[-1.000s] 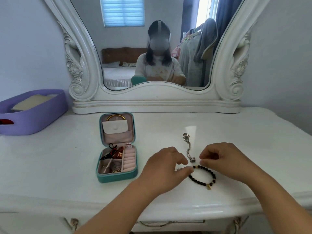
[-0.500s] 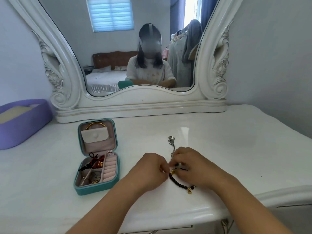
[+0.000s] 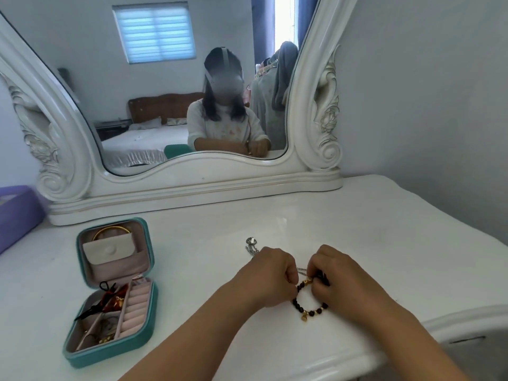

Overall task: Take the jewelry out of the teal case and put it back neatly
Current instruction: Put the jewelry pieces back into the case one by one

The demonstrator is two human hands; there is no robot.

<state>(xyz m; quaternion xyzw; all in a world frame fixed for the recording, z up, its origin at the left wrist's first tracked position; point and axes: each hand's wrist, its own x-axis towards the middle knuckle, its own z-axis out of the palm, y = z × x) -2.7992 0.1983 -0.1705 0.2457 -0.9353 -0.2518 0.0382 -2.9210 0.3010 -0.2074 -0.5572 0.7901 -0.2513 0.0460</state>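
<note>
The teal case (image 3: 143,345) lies open on the white dresser top, at the left. Its pink lid holds a gold bangle (image 3: 111,231) behind a pocket flap. The tray holds a red and black cord piece (image 3: 110,298) and small gold items. A dark beaded bracelet (image 3: 308,306) with gold beads and a charm lies near the front edge. My left hand (image 3: 270,279) and my right hand (image 3: 339,276) both pinch its upper part with curled fingers. A silver chain (image 3: 251,246) lies just behind my hands, partly hidden by them.
A large white carved mirror (image 3: 176,185) stands at the back of the dresser. A purple basket (image 3: 16,215) sits at the far left. The dresser's front edge (image 3: 412,328) curves close under my right forearm. A grey wall rises at the right.
My hands have closed together on the beaded bracelet, having been apart at its two sides. The view has turned right, so the case and basket sit further left.
</note>
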